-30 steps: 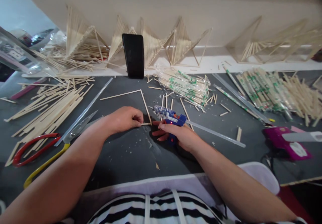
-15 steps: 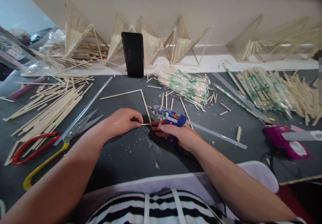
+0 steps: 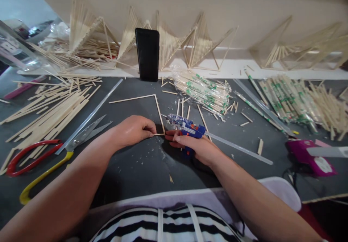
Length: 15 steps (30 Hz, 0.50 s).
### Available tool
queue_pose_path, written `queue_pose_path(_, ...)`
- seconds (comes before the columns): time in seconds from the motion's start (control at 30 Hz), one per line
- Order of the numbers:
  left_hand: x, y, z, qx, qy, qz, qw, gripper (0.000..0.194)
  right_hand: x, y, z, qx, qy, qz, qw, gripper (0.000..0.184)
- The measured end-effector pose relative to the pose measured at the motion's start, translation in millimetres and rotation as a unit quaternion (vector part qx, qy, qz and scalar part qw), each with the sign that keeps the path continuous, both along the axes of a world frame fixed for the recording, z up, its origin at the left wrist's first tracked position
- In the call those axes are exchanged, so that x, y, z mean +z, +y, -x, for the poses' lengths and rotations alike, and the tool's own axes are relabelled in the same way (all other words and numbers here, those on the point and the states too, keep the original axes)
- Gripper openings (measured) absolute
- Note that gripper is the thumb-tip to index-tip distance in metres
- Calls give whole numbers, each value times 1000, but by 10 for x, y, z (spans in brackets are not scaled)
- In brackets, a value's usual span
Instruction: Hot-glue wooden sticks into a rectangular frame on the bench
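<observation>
A wooden stick [image 3: 158, 134] is pinched between the fingers of my left hand [image 3: 137, 129], its right end meeting the lower corner of an L-shaped pair of joined sticks [image 3: 160, 113] lying on the dark tabletop. My right hand [image 3: 190, 143] is wrapped round a blue hot glue gun [image 3: 193, 128], with fingertips extended to that corner. The gun's nozzle points left, just over the upright stick of the L. A clear glue stick [image 3: 239, 148] sticks out of its back end.
Scissors [image 3: 81, 135] and loose sticks [image 3: 59, 117] lie left. A black phone [image 3: 148, 55] stands at the back before stick-built models [image 3: 199, 42]. Bagged chopsticks [image 3: 202, 89], wrapped chopsticks [image 3: 285, 97] and a magenta device [image 3: 310, 156] are on the right.
The view has shifted slightly. Both hands keep the same hold, and the stick, the joined pair and the glue gun stay in about the same places.
</observation>
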State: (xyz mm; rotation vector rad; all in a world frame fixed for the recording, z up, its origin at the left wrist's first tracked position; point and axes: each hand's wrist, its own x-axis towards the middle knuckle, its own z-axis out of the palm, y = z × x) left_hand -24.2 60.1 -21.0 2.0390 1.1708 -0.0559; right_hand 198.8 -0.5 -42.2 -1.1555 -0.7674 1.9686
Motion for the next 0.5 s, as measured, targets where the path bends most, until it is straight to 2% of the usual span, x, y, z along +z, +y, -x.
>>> queue_pose_path(0.5, -9, -64, -1, -1, 9, -58, 998, 19, 47, 1, 21, 7, -26, 0, 1000, 24)
